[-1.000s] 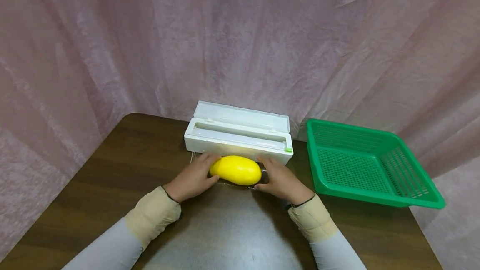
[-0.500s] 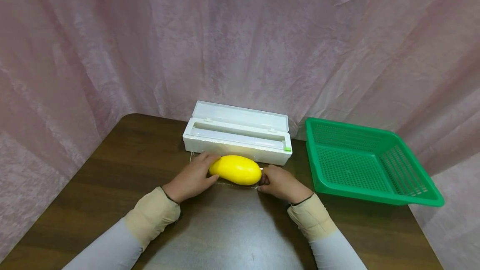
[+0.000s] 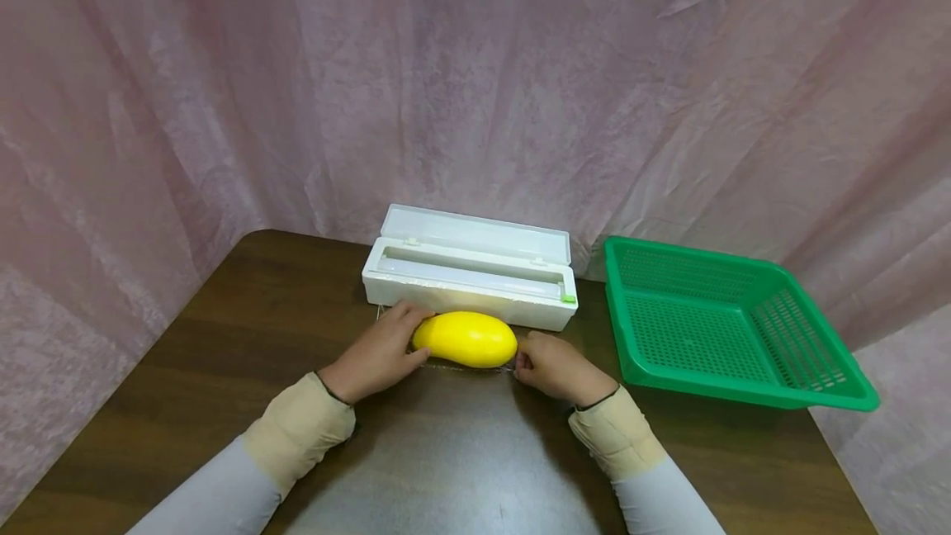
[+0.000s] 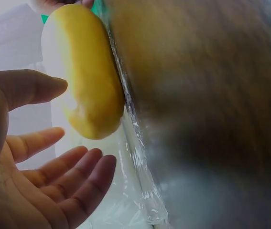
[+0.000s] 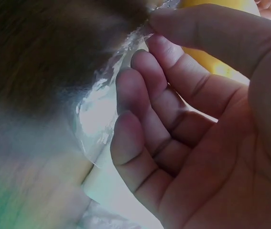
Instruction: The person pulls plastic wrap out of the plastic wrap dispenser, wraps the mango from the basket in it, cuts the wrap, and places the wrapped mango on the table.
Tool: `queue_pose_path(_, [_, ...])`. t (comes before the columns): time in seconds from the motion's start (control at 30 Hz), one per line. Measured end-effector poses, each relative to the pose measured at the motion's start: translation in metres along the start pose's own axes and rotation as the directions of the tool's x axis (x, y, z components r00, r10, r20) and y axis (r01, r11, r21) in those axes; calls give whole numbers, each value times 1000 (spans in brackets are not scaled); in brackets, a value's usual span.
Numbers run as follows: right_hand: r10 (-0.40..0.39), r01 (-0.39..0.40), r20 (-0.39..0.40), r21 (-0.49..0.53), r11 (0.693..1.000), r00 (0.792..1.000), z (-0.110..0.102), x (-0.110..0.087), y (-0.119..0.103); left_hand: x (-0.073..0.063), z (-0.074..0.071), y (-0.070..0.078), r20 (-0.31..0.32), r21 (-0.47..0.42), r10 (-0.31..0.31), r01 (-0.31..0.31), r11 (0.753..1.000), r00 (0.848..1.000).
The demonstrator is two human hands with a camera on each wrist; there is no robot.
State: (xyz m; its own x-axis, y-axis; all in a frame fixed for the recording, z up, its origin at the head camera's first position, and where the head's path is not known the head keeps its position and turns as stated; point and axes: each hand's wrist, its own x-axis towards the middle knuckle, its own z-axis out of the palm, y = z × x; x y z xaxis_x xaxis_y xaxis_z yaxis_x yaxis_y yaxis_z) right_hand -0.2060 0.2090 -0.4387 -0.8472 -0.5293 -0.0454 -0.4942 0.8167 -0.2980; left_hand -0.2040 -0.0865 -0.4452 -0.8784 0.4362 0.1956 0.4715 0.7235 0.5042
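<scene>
A smooth, yellow, mango-like fruit (image 3: 466, 340) lies lengthwise on a sheet of clear plastic wrap (image 4: 142, 186). At its left end is my left hand (image 3: 377, 360), thumb in front and fingers behind; the left wrist view shows those fingers loosely spread around the fruit's end. My right hand (image 3: 555, 366) is by the opposite end. In the right wrist view its thumb and index fingertip pinch the gathered front edge of the wrap, with the other fingers curled in alongside. Just behind the fruit stands a white plastic-wrap dispenser (image 3: 468, 298), its lid raised.
A green perforated basket (image 3: 713, 393) stands on the table's right side. The lime-green cutter slider (image 3: 568, 299) sits at the dispenser's right end. Behind the brown wooden table (image 3: 245, 337) hangs a pink curtain (image 3: 475, 89).
My right hand has drawn its fingers together, from spread beside the fruit's right end to pinching the wrap's edge. The left hand and the fruit have stayed nearly in place.
</scene>
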Motion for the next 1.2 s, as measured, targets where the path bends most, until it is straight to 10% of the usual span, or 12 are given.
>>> queue_pose_path(0.33, [-23, 23, -3, 24, 999, 1000, -5, -2, -7, -5, 2, 20, -41, 128, 170, -163, 978, 985])
queue_pose_path(0.6, [-20, 20, 8, 60, 998, 1000, -10, -1, -12, -8, 7, 28, 59, 109, 114, -120, 987, 992])
queue_pose_path(1.2, [-9, 17, -59, 143, 990, 998, -23, -8, -24, -2, 12, 33, 50, 261, 135, -143, 955, 990])
